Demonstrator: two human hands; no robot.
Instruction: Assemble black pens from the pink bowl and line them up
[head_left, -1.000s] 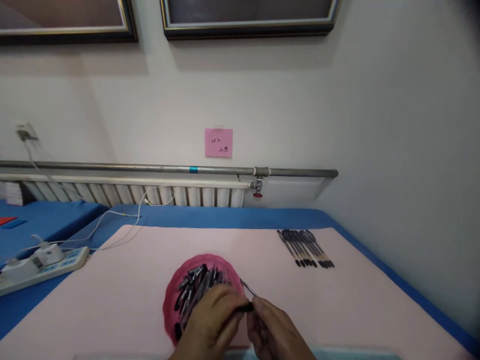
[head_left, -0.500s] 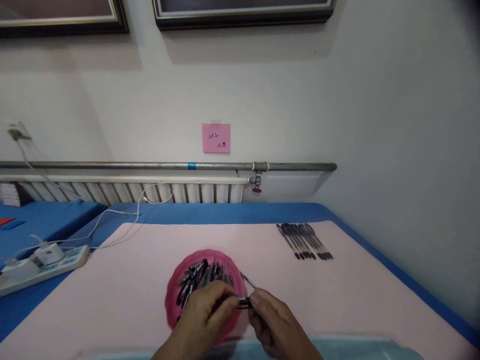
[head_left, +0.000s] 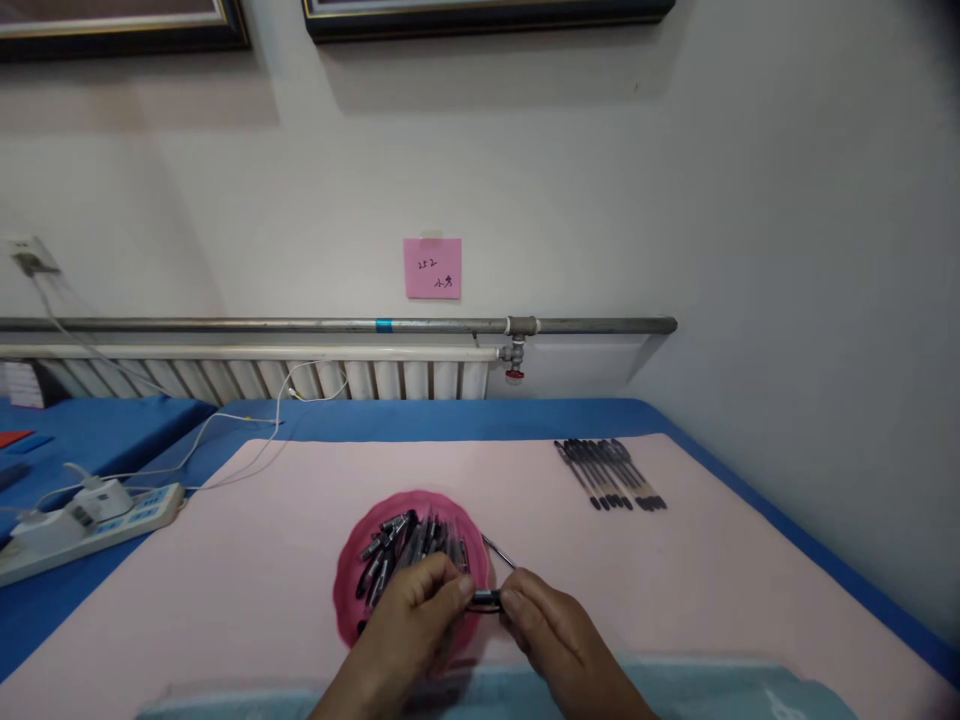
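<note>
In front of me, my left hand (head_left: 420,615) and my right hand (head_left: 551,625) are both closed in a pinch on the ends of a short black pen part (head_left: 486,597), which looks like a pen cap with its clip. A thin dark rod (head_left: 499,552), like a pen or refill, slants from the bowl's right rim to my right fingers; whether they touch it I cannot tell. Under and behind my left hand stands a pink scalloped bowl (head_left: 346,570), partly hidden. It holds several black caps and clear pen barrels (head_left: 409,540).
Several black pens (head_left: 609,472) lie side by side at the back right of the pink tabletop sheet (head_left: 247,560). A power strip (head_left: 142,515) with white chargers and cables sits at the left. Light-blue cloth (head_left: 705,690) covers the near edge. A radiator (head_left: 390,378) and pipe run behind.
Both hands keep their pinch on the pen part, and slightly more of it shows between the fingers. My view has tilted down slightly.
</note>
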